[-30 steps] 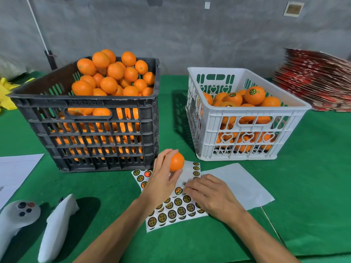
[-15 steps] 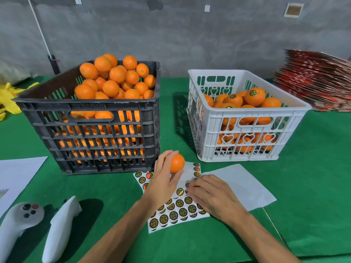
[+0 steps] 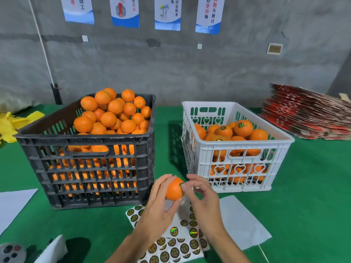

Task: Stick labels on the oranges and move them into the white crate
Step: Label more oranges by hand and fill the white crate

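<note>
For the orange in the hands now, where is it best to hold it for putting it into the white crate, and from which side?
Probably keep the left hand cupped around the orange's bare left side. It is round, so fingers and thumb on opposite sides hold it steady. The label, which the right hand is pressing on, faces right toward the white crate; keep fingers off it.

Hidden behind the right hand's fingertips (image 3: 187, 187): most of the label (image 3: 181, 185) on the held orange (image 3: 174, 189), so impossible to tell whether fully stuck down. Covered by both forearms: the middle of the sticker sheet (image 3: 174, 249), with its lower rows cut off by the bottom edge. Cut off at the lower left corner: two white controllers (image 3: 13, 254); too blurred to read: the wall posters (image 3: 167, 14).
</note>
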Available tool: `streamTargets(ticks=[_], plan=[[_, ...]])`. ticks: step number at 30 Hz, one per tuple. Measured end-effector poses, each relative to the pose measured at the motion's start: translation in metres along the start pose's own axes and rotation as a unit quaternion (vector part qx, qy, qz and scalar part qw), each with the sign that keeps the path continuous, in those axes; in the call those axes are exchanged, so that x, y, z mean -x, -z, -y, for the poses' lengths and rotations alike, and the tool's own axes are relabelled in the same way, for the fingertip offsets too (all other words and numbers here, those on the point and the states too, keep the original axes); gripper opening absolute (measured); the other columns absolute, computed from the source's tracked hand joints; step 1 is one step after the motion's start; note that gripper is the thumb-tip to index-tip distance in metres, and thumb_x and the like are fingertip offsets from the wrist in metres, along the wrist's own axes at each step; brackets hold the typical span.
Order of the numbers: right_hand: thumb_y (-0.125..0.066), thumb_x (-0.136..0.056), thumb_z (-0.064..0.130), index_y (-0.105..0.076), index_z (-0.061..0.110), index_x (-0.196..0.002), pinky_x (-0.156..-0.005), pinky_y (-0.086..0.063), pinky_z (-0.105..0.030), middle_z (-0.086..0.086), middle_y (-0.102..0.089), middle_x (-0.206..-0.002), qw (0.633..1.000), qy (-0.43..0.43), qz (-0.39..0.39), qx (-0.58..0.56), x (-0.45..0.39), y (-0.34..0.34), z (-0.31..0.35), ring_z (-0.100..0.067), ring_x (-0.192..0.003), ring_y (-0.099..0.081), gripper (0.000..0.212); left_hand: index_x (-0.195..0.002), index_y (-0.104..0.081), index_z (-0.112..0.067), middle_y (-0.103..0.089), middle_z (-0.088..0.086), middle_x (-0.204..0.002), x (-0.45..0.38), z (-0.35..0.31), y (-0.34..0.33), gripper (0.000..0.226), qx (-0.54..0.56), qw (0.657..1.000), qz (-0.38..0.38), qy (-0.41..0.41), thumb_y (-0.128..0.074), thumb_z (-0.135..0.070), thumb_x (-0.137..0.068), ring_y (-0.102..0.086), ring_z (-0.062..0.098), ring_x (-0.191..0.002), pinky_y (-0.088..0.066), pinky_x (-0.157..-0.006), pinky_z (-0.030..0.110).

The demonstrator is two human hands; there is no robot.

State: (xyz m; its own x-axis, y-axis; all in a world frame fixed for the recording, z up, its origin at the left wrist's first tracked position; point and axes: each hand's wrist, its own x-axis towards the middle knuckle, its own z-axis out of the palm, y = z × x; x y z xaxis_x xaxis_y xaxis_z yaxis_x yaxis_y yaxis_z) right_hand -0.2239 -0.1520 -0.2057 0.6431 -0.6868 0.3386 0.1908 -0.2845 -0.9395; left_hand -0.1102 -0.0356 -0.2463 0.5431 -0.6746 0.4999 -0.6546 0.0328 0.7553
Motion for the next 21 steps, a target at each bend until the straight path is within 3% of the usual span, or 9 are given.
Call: streamTargets(ticks=[4,6,8,9,13,16,19,21], plan=[[-0.079,-0.086,0.033,-0.078,0.028,-0.095,-0.096,-0.054,-0.035,0.019,-0.063,-0.127,1.0,0.015,-0.006,-0.018,-0.016,-0.001,0.025,-0.009,-0.117,-0.063,0.01,-0.151,-0.036,-0.038,-0.027,-0.014,-0.157,-0.02,-0.024,0.01,0.063,0.036,0.998,-0.039,-0.041,-0.064,-0.045,-0.095,-0.041,0.016,-0.142,-0.055,-0.098,0.034],[-0.083,-0.083,0.035,-0.074,0.034,-0.113,-0.091,-0.058,-0.032,0.018,-0.063,-0.129,0.999,0.024,-0.003,-0.043,-0.023,0.004,0.043,-0.011,-0.113,-0.066,0.031,-0.153,-0.035,-0.031,-0.027,-0.008,-0.158,-0.035,-0.036,0.014,0.068,0.043,0.995,-0.047,-0.072,-0.067,-0.039,-0.094,-0.04,0.019,-0.143,-0.056,-0.095,0.033],[-0.086,-0.078,0.04,-0.056,0.047,-0.137,-0.087,-0.059,-0.027,0.022,-0.064,-0.124,0.996,0.0,0.008,-0.094,-0.032,0.015,0.059,-0.01,-0.108,-0.069,0.067,-0.154,-0.033,-0.025,-0.027,-0.002,-0.159,-0.053,-0.051,0.015,0.069,0.046,0.992,-0.049,-0.104,-0.068,-0.031,-0.095,-0.037,0.023,-0.145,-0.055,-0.096,0.031],[-0.085,-0.077,0.043,-0.05,0.051,-0.14,-0.088,-0.059,-0.027,0.021,-0.066,-0.123,0.994,-0.013,0.017,-0.106,-0.038,0.021,0.066,-0.01,-0.109,-0.07,0.073,-0.154,-0.033,-0.025,-0.027,-0.002,-0.159,-0.063,-0.06,0.015,0.068,0.048,0.991,-0.047,-0.118,-0.068,-0.029,-0.096,-0.035,0.023,-0.146,-0.054,-0.098,0.03],[-0.067,-0.087,0.051,-0.063,0.033,-0.134,-0.096,-0.059,-0.042,0.003,-0.071,-0.125,0.993,-0.016,0.043,-0.106,-0.064,0.035,0.094,-0.018,-0.113,-0.07,0.051,-0.155,-0.029,-0.03,-0.027,-0.011,-0.16,-0.107,-0.095,0.008,0.069,0.049,0.987,-0.011,-0.151,-0.066,-0.021,-0.097,-0.031,0.016,-0.149,-0.045,-0.109,0.027],[-0.067,-0.089,0.052,-0.065,0.026,-0.131,-0.083,-0.062,-0.033,0.0,-0.075,-0.116,0.992,0.006,0.005,-0.13,-0.085,0.046,0.107,-0.019,-0.105,-0.074,0.049,-0.154,-0.024,-0.041,-0.028,-0.021,-0.157,-0.139,-0.118,0.005,0.066,0.037,0.988,0.03,-0.146,-0.061,-0.032,-0.1,-0.034,0.007,-0.146,-0.04,-0.113,0.023],[-0.073,-0.087,0.056,-0.065,0.03,-0.128,-0.082,-0.062,-0.028,0.011,-0.074,-0.109,0.993,0.066,-0.094,-0.011,-0.111,0.054,0.115,-0.006,-0.101,-0.072,0.05,-0.151,-0.022,-0.042,-0.028,-0.021,-0.154,-0.167,-0.135,0.005,0.061,-0.041,0.986,0.055,-0.154,-0.055,-0.031,-0.101,-0.034,0.001,-0.143,-0.039,-0.116,0.032],[-0.072,-0.088,0.057,-0.059,0.034,-0.135,-0.089,-0.059,-0.03,0.017,-0.066,-0.12,0.973,0.091,-0.174,0.125,-0.127,0.057,0.115,-0.002,-0.107,-0.065,0.054,-0.149,-0.026,-0.039,-0.027,-0.02,-0.152,-0.179,-0.14,0.01,0.058,-0.104,0.981,0.05,-0.155,-0.056,-0.032,-0.1,-0.035,0.0,-0.14,-0.04,-0.115,0.036]])
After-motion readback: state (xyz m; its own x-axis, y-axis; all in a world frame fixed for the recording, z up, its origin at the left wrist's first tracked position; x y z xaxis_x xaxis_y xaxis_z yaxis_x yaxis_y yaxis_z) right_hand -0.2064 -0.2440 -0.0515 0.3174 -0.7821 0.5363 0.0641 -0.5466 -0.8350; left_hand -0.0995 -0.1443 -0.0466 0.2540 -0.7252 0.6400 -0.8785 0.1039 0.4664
